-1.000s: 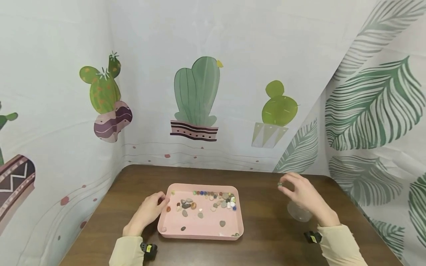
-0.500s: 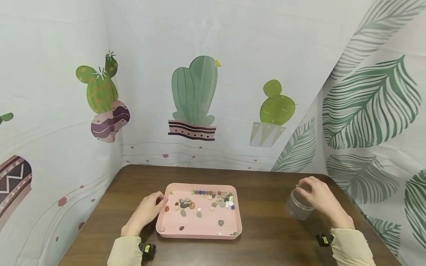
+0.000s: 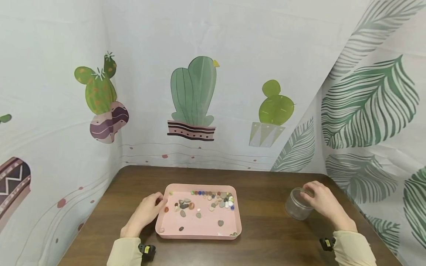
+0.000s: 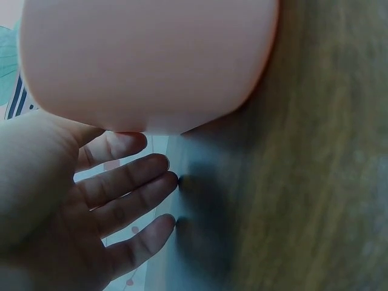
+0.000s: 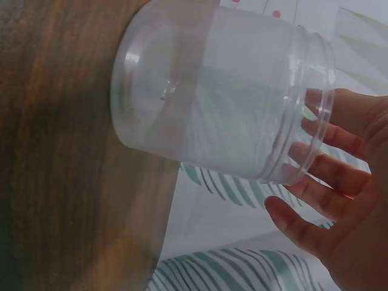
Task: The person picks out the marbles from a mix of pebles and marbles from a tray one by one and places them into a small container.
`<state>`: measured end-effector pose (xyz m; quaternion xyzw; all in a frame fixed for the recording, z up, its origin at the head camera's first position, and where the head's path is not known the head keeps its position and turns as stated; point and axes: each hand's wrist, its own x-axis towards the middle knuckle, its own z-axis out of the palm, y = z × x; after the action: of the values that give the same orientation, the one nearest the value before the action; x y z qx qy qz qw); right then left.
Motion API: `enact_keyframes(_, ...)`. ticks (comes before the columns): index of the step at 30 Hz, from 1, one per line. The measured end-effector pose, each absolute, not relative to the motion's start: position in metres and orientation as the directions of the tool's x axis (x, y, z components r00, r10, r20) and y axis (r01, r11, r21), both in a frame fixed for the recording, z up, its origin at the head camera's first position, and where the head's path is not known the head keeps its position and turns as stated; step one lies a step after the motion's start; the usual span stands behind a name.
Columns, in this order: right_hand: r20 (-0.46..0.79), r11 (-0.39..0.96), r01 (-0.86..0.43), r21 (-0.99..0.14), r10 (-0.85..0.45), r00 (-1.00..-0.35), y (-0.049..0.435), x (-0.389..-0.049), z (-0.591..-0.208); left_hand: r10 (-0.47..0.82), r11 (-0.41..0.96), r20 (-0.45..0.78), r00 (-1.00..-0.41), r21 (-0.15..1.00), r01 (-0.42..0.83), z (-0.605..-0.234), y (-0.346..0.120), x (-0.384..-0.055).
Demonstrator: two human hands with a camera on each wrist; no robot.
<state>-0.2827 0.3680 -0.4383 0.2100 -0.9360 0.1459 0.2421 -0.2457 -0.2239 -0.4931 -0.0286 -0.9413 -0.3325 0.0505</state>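
Note:
A pink tray [image 3: 196,231] holding several small pebbles [image 3: 184,206] and glass marbles [image 3: 200,193] lies on the dark wooden table. My left hand [image 3: 146,210] rests at its left rim, thumb by the edge; in the left wrist view the other fingers [image 4: 130,206] are loosely straight beside the tray wall. A clear open jar [image 3: 296,208] stands upright to the right. My right hand [image 3: 324,203] is at its mouth, fingertips over the opening. Between thumb and finger a small greenish marble [image 5: 307,113] shows through the rim, partly hidden. Nothing is visible in the jar's bottom.
A white cloth backdrop [image 3: 139,74] with printed cacti and leaves surrounds the table [image 3: 263,240] at the back and sides. Bare wood lies between the tray and the jar. Black wrist cameras [image 3: 147,251] sit on both wrists.
My right hand has moved right with the pinched marble, from left of the jar to over its mouth. The left hand stays at the tray; the view has shifted slightly.

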Motion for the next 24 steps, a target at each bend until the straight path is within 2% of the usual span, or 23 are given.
enact_keyframes(9,0.485,0.874,-0.445,-0.193,-0.309,-0.818,0.371,-0.286,-0.45,0.016,0.78,0.107,-0.994,0.621,0.079,-0.494,-0.224,-0.245)
enact_keyframes(24,0.495,0.873,-0.441,-0.209,-0.294,-0.818,0.371,-0.285,-0.455,0.011,0.773,0.102,-0.995,0.63,0.073,-0.493,-0.224,-0.244)
